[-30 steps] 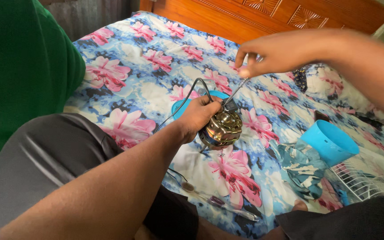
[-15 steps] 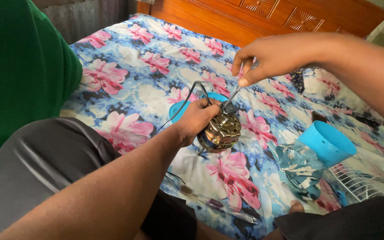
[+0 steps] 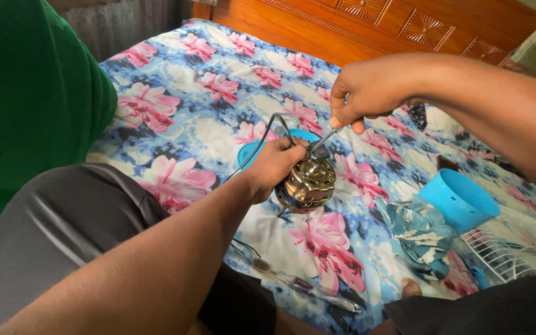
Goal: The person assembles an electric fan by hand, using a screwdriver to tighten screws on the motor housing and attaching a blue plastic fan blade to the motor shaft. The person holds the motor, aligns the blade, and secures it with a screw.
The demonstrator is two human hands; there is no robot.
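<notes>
Left hand [image 3: 275, 162] clamped on brass-coloured motor [image 3: 309, 183] — right hand [image 3: 367, 93] pinching screwdriver [image 3: 322, 138], tip at motor top

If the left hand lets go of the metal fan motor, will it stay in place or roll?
The fan motor looks rounded and solid metal, so probably heavy for its size and apt to tip on the soft bedsheet. Its black cable looks floppy and would likely trail.

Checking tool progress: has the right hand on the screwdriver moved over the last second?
Yes. The right hand has come down the screwdriver toward the motor, away from the wooden headboard.
</notes>
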